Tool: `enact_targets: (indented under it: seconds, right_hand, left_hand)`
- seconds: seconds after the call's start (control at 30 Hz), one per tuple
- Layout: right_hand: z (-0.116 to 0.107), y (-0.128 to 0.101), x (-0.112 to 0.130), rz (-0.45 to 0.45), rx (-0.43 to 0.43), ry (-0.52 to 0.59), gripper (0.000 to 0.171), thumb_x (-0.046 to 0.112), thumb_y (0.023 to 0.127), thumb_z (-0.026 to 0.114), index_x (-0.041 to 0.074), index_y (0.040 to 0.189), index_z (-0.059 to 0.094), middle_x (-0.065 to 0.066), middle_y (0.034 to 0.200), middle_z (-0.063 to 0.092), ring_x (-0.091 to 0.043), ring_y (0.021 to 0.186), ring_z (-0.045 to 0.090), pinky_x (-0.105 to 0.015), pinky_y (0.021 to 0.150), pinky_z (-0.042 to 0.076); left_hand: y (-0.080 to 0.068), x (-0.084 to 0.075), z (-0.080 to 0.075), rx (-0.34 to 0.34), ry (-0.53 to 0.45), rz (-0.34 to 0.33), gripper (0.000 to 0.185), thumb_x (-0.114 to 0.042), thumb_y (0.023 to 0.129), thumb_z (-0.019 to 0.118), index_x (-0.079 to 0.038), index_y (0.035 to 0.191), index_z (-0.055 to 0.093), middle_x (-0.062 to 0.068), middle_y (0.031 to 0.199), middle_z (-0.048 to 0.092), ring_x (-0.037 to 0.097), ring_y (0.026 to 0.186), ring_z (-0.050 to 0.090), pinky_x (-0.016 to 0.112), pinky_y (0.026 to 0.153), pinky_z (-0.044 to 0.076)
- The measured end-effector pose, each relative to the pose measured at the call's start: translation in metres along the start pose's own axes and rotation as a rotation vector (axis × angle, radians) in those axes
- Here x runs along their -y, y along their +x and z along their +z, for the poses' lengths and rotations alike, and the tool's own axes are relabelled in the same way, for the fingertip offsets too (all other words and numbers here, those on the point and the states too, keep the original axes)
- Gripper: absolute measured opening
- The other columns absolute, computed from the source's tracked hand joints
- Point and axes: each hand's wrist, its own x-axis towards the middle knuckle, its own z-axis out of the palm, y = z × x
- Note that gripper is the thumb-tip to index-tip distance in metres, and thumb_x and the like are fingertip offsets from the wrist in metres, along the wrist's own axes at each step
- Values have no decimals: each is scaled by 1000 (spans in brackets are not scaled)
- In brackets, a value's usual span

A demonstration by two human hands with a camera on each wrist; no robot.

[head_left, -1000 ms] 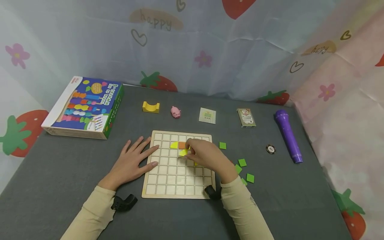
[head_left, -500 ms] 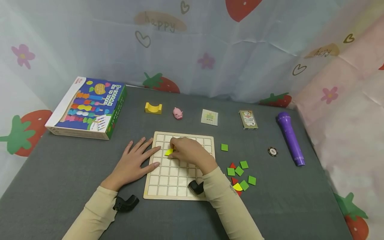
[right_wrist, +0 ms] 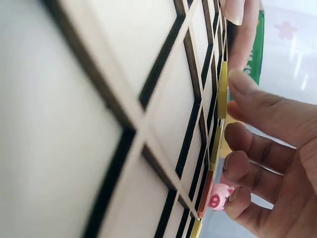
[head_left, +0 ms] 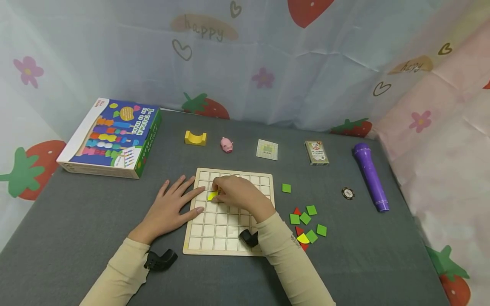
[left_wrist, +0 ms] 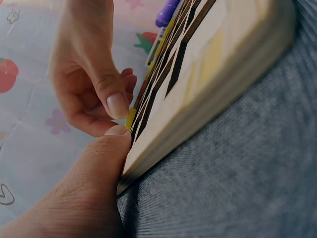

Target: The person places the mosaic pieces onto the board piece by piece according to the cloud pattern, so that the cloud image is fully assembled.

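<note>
Yellow tile (head_left: 212, 195) — pinched by the right hand's (head_left: 239, 194) fingers over the grid board's (head_left: 229, 244) far-left squares; left hand (head_left: 172, 208) lies flat, fingers spread, steadying the board's left edge. Best lowered level, edges square to its cell.

Head view is looking forward and down from above the board (head_left: 229, 212), taking in the whole table (head_left: 76, 221) and the curtain behind. Left wrist view is sitting very near the board's (left_wrist: 218, 74) edge, low on the cloth, facing across the grid toward the right hand (left_wrist: 94, 74). Right wrist view is lying almost against the board (right_wrist: 99, 99), facing along its cells toward the pig (right_wrist: 218, 197) beyond. All three are sharing the board.
</note>
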Motion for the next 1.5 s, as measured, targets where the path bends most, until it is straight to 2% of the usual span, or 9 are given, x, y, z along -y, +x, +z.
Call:
enact_targets:
  seconds: [0.2, 0.73, 0.93, 1.07, 1.2, 1.33, 1.5]
  right_hand:
    - [-2, 0, 2, -19, 17, -19, 21, 25, 92, 65, 15, 111, 66, 4, 105, 67, -8, 86, 60, -25, 79, 50]
    - [-1, -5, 1, 24, 36, -43, 20, 24, 95, 62, 18, 114, 64, 5, 101, 67, -8, 83, 58, -27, 78, 49]
    - [-7, -17, 4, 69, 20, -20, 34, 25, 94, 63, 18, 127, 58, 2, 111, 62, -11, 87, 60, -28, 80, 51]
    - [-17, -36, 2, 119, -41, 6, 40, 27, 92, 65, 18, 130, 55, 0, 116, 61, -13, 91, 61, -31, 81, 52]
    - [-25, -68, -5, 174, -89, -9, 40, 26, 91, 67, 15, 128, 56, -2, 108, 63, -14, 82, 60, -30, 71, 51]
    - [-28, -106, -16, 259, -93, -12, 38, 22, 89, 69, 12, 124, 58, -2, 97, 62, -13, 74, 57, -28, 62, 47]
    - [-24, -151, -33, 349, -79, 16, 31, 17, 87, 71, 10, 115, 61, 3, 85, 57, -10, 65, 49, -27, 59, 44]
  left_hand:
    - [0, 0, 0, 0, 6, 0, 64, -58, 90, 55, -31, 146, 41, 7, 156, 30, 32, 146, 19, 60, 114, 6]
    - [2, -1, 2, 4, 7, 1, 64, -58, 90, 55, -31, 146, 42, 7, 156, 30, 32, 146, 19, 61, 114, 7]
    - [2, 0, 3, -5, 13, -2, 64, -58, 89, 55, -30, 146, 42, 8, 156, 30, 33, 145, 20, 62, 113, 8]
    - [1, 2, 4, -26, 10, 2, 63, -58, 89, 56, -30, 145, 43, 8, 155, 32, 33, 144, 22, 62, 113, 10]
    - [-1, 3, 3, -44, 2, 10, 63, -57, 89, 57, -29, 145, 44, 9, 154, 33, 34, 144, 23, 63, 112, 10]
    - [-1, 2, 3, -43, 0, 8, 64, -57, 89, 57, -29, 145, 44, 9, 154, 34, 34, 144, 23, 63, 112, 9]
    - [1, 0, 4, -36, -6, 7, 64, -57, 89, 56, -29, 145, 44, 8, 154, 33, 33, 144, 22, 62, 112, 9]
